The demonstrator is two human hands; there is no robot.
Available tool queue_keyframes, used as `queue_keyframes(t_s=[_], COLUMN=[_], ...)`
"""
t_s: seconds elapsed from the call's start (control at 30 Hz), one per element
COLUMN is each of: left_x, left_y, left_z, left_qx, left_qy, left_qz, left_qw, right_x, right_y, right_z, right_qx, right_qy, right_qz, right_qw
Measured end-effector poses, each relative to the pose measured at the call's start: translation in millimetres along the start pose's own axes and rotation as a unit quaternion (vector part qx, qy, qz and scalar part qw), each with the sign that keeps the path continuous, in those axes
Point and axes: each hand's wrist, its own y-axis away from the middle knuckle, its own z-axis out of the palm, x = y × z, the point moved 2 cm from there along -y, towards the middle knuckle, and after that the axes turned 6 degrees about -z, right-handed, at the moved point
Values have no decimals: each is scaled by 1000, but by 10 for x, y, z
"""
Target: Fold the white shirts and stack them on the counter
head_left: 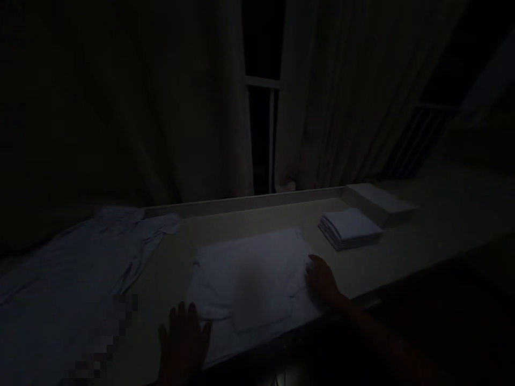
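Note:
The scene is very dark. A pale cloth (pixel 249 279) lies partly folded on the light table (pixel 402 252) in front of me. My left hand (pixel 183 340) rests flat with fingers apart at the cloth's near left corner. On the cloth's right edge sits my right hand (pixel 322 279), its fingers touching the fabric. Whether that hand pinches the cloth is too dim to tell.
A neat stack of folded cloths (pixel 349 228) sits right of the cloth, with a low pale box (pixel 380 202) behind it. Loose unfolded fabric (pixel 72 279) spreads over the table's left part. Curtains (pixel 193 107) and a window gap stand behind the table's back ledge.

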Motion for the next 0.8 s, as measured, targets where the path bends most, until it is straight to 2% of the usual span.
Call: queue_keyframes(t_s=[0.03, 0.1, 0.17, 0.23, 0.37, 0.47, 0.53, 0.6, 0.7, 0.8], left_x=[104, 456, 976, 1604, 2840, 3496, 3747, 3883, 3973, 4014], left_y=[-41, -107, -138, -142, -179, -236, -278, -310, -343, -374], left_z=[-23, -81, -150, -209, -218, -118, -23, 69, 160, 161], left_qx=[17, 44, 48, 17, -79, -123, -141, -159, -198, -217], left_qy=[-10, -5, 46, 103, 140, 120, 87, 47, 11, 13], left_qz=[29, 124, 226, 301, 297, 291, 287, 290, 287, 264], left_qw=[999, 991, 972, 948, 941, 941, 944, 943, 937, 940], right_x=[209, 527, 718, 815, 883, 925, 962, 984, 961, 886], right_y=[-26, -105, -181, -221, -232, -250, -260, -261, -253, -257], right_z=[-125, -294, -353, -317, -114, -11, 4, -8, -40, -80], right_qx=[27, 57, 64, 57, 11, -30, -45, -56, -84, -106], right_qy=[-18, -49, -68, -82, -117, -139, -152, -165, -166, -151], right_qz=[52, 141, 191, 208, 207, 202, 207, 210, 204, 194], right_qw=[998, 987, 977, 973, 971, 969, 965, 962, 961, 964])
